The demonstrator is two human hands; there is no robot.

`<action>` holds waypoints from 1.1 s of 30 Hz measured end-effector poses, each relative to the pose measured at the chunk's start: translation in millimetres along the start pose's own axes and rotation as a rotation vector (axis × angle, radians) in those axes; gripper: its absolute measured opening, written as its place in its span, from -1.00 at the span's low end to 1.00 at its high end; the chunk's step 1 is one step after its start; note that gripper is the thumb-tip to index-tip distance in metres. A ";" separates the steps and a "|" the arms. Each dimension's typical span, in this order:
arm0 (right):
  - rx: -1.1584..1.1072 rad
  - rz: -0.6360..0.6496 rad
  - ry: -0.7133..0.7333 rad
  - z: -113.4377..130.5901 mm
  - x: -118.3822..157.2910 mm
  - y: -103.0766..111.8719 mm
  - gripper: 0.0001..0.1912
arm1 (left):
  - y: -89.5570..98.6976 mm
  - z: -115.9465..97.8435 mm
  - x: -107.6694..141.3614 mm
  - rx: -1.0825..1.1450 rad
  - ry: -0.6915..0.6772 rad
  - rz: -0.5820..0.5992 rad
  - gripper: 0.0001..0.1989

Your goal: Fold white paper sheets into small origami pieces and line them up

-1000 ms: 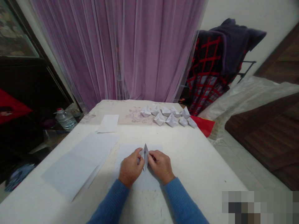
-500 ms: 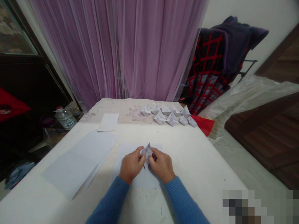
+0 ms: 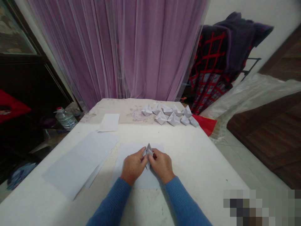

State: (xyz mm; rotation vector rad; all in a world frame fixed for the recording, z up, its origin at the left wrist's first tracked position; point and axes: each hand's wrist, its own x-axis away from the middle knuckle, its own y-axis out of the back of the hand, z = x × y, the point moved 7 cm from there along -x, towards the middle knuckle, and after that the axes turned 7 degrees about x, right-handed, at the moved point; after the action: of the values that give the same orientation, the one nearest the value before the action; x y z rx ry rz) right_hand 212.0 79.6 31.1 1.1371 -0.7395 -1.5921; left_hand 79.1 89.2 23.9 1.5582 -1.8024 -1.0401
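Observation:
A small folded white paper [image 3: 148,150] with a pointed top is held between my two hands. My left hand [image 3: 133,165] pinches its left side, and my right hand [image 3: 162,164] grips its right side with the thumb on the front. Beneath them a flat white sheet [image 3: 119,163] lies on the table. Several folded paper pieces [image 3: 173,119] stand in two rows at the back right. To the left is a stack of large white sheets [image 3: 75,163], with a smaller white paper pile [image 3: 109,122] behind it.
The white table [image 3: 197,175] has a floral cloth [image 3: 127,110] at its far end. Purple curtains [image 3: 145,50] hang behind. Left of the table stands a water bottle [image 3: 66,117]. A red item [image 3: 207,125] lies by the right edge, near plastic sheeting [image 3: 249,94].
The folded paper's tip has shifted slightly left and its lower points look closer together. My right thumb has moved a little up and left onto the paper.

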 end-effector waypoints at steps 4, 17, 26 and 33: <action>0.038 0.042 -0.036 -3.6 -1.8 -2.3 -0.79 | 0.7 1.0 0.0 -0.086 0.014 0.009 -0.56; -0.234 -0.002 0.042 -20.7 0.9 -2.8 -0.67 | 5.3 13.9 2.2 0.029 0.031 0.029 -0.54; -0.405 -0.161 0.133 3.6 9.0 1.2 -0.61 | 1.8 12.3 5.0 0.071 0.034 -0.004 -0.34; -0.444 -0.177 0.157 2.9 10.2 -0.9 -0.48 | -3.4 10.7 6.2 0.116 -0.044 0.009 -0.30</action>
State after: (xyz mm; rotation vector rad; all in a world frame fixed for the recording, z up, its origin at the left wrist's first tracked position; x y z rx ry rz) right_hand 208.5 70.0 28.1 1.0000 -0.1687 -1.6827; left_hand 71.2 85.2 14.6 1.6043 -1.9285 -0.9885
